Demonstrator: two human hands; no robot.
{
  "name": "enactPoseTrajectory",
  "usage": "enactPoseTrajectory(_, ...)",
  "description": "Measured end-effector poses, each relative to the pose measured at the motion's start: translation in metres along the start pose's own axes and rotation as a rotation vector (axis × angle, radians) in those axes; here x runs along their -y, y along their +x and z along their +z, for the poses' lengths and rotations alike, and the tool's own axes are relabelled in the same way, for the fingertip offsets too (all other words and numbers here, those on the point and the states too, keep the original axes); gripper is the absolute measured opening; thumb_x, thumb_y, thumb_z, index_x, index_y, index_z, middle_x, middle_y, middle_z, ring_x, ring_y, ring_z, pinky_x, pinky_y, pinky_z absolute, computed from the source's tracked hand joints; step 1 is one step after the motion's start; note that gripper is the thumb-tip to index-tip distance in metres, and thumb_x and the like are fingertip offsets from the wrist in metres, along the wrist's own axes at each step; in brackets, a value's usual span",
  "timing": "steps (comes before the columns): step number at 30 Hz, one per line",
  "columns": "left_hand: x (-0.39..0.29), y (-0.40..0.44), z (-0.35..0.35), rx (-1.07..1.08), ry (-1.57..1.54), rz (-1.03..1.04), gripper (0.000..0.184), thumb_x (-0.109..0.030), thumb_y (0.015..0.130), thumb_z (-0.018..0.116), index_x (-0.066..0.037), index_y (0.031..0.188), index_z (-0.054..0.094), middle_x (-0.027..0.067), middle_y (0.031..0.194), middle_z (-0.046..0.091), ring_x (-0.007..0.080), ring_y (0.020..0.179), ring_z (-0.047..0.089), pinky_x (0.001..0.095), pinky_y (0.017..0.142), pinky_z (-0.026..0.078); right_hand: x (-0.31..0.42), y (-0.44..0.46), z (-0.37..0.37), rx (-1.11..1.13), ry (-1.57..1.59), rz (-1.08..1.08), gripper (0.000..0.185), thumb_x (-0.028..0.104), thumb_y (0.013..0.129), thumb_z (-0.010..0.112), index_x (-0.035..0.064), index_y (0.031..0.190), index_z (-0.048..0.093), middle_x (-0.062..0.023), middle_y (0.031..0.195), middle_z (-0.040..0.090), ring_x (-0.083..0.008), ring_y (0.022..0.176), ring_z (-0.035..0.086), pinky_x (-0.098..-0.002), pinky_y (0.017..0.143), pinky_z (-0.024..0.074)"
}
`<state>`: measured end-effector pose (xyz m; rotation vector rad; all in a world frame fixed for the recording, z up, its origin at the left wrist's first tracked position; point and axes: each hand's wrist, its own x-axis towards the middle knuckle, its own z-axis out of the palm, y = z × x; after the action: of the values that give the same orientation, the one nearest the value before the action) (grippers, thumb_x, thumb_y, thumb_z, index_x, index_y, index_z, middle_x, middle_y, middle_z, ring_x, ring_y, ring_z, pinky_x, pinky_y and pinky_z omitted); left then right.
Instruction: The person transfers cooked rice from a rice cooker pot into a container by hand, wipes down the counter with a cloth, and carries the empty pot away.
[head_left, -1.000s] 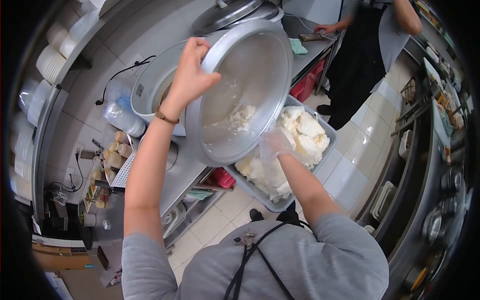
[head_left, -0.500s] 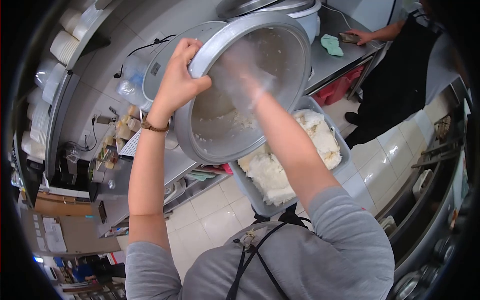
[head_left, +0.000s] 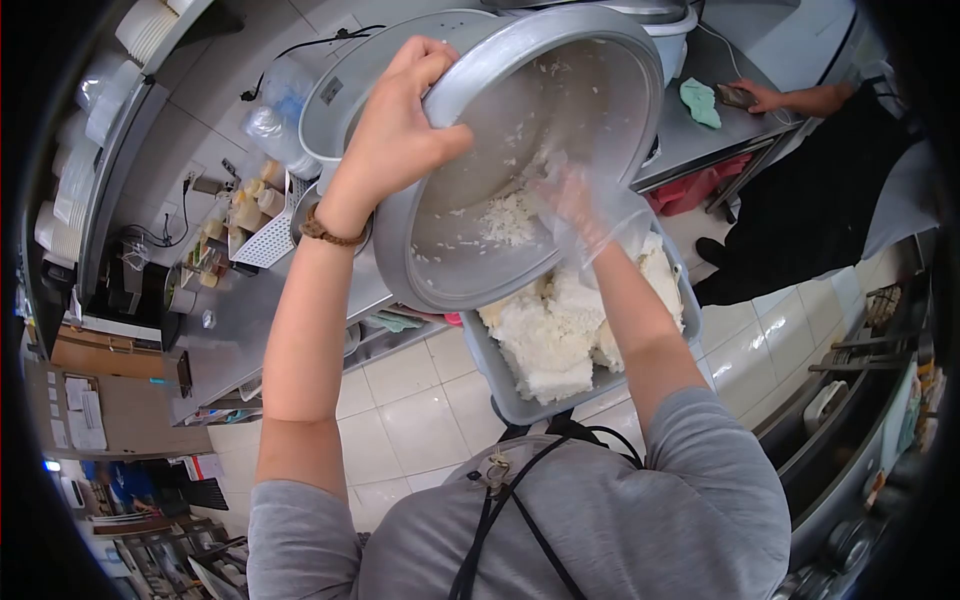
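My left hand (head_left: 412,125) is closed round the rim of a large metal pot (head_left: 470,160), which is tilted with its mouth facing me. Inside the pot my right hand (head_left: 578,205), in a loose clear plastic glove, reaches beside a small clump of cooked white rice (head_left: 510,217). Its fingers are blurred, so I cannot tell whether they grip any grains. Scattered grains cling to the pot's inner wall. Below, a grey plastic tub (head_left: 487,372) holds big blocks of white rice (head_left: 545,345), partly hidden by the pot and my right forearm.
Behind the pot stands another large metal pot (head_left: 325,120) on the steel counter (head_left: 240,345). A white perforated basket (head_left: 275,235) sits at left. At right, a person in a black apron (head_left: 800,190) has a hand (head_left: 770,97) near a green cloth (head_left: 700,103).
My right hand has moved down and right within the pot, beside the rice clump. The pot and my left hand appear shifted slightly right and up in view.
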<state>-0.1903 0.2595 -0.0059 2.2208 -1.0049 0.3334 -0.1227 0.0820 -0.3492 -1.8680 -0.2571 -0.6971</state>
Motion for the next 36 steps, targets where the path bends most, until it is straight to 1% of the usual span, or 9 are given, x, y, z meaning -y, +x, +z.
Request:
enactPoseTrajectory(5,-0.003,-0.003,0.004,-0.034,0.011,-0.033,0.03,-0.005,0.056,0.056,0.005,0.083,0.047,0.0074,0.099,0.044,0.0178,0.087,0.045,0.0199,0.078,0.034,0.097,-0.02,0.022,0.26,-0.566,0.043,0.062,0.051,0.066,0.063,0.0057,0.108,0.054,-0.0145,0.098,0.056,-0.028,0.083,0.053,-0.0378,0.078,0.0419)
enactPoseTrajectory(10,-0.005,-0.005,0.003,-0.035,0.018,-0.024,0.031,-0.005,0.056,0.056,0.005,0.084,0.046,0.0089,0.099,0.045,0.019,0.091,0.045,0.0216,0.081,0.034,0.053,-0.034,0.081,0.369,-0.5,-0.043,0.043,0.041,0.074,0.054,0.0067,0.099,0.053,-0.0111,0.094,0.054,-0.0251,0.082,0.052,-0.0368,0.074,0.0423)
enactPoseTrajectory(16,-0.001,-0.008,0.002,-0.069,0.047,0.07,0.043,-0.009,0.055,0.056,0.007,0.094,0.049,0.0118,0.096,0.046,0.0237,0.09,0.049,0.025,0.081,0.037,0.001,-0.067,0.039,0.319,-0.065,0.093,0.024,0.03,0.083,0.043,0.008,0.089,0.051,-0.007,0.09,0.051,-0.0216,0.081,0.05,-0.0355,0.068,0.0428)
enactPoseTrajectory(18,-0.001,-0.007,0.005,-0.074,0.03,0.105,0.047,-0.011,0.056,0.055,0.008,0.098,0.047,0.0125,0.096,0.045,0.0233,0.091,0.048,0.0255,0.083,0.036,-0.002,-0.094,0.003,0.297,-0.033,0.167,0.031,0.027,0.078,0.049,0.006,0.101,0.052,-0.0123,0.108,0.05,-0.028,0.095,0.048,-0.0388,0.078,0.0406)
enactPoseTrajectory(20,-0.001,-0.006,0.006,-0.063,0.031,0.105,0.049,-0.012,0.056,0.054,0.009,0.099,0.047,0.0131,0.097,0.045,0.0242,0.092,0.047,0.026,0.084,0.035,-0.031,-0.12,-0.012,-0.049,0.085,-0.012,0.031,0.022,0.085,0.043,0.005,0.11,0.046,-0.0103,0.108,0.049,-0.024,0.098,0.046,-0.0358,0.084,0.0385)
enactPoseTrajectory(24,-0.007,-0.005,0.007,-0.061,0.032,0.086,0.045,-0.01,0.056,0.052,0.008,0.097,0.047,0.0131,0.098,0.044,0.0256,0.092,0.046,0.0254,0.085,0.034,-0.046,-0.141,-0.053,-0.389,-0.804,-0.17,0.044,0.023,0.088,0.041,0.0072,0.128,0.03,-0.011,0.116,0.047,-0.0212,0.111,0.042,-0.0353,0.094,0.0342)
enactPoseTrajectory(30,-0.015,-0.003,0.008,-0.06,0.006,-0.015,0.04,-0.006,0.053,0.051,0.006,0.09,0.046,0.0118,0.096,0.042,0.024,0.091,0.043,0.0228,0.084,0.031,-0.05,-0.147,-0.074,0.391,-0.172,0.638,0.046,0.032,0.086,0.041,0.0044,0.123,0.039,-0.0145,0.112,0.051,-0.0323,0.092,0.053,-0.0441,0.086,0.0399)
enactPoseTrajectory(32,-0.015,-0.003,0.008,-0.036,0.007,-0.008,0.04,-0.006,0.053,0.051,0.006,0.091,0.046,0.0116,0.096,0.042,0.0239,0.091,0.043,0.0228,0.083,0.031,-0.058,-0.137,-0.053,0.112,-0.827,0.166,0.042,0.031,0.085,0.043,0.0081,0.12,0.042,-0.0134,0.104,0.056,-0.0316,0.088,0.055,-0.0472,0.083,0.0405)
enactPoseTrajectory(36,-0.019,-0.003,0.008,-0.045,0.005,0.0,0.04,-0.005,0.053,0.05,0.007,0.091,0.047,0.0114,0.096,0.043,0.0238,0.09,0.044,0.0226,0.083,0.031,-0.048,-0.132,-0.077,0.5,-0.937,0.398,0.041,0.035,0.084,0.045,0.0106,0.116,0.047,-0.0143,0.104,0.055,-0.0328,0.093,0.052,-0.0489,0.087,0.0367)
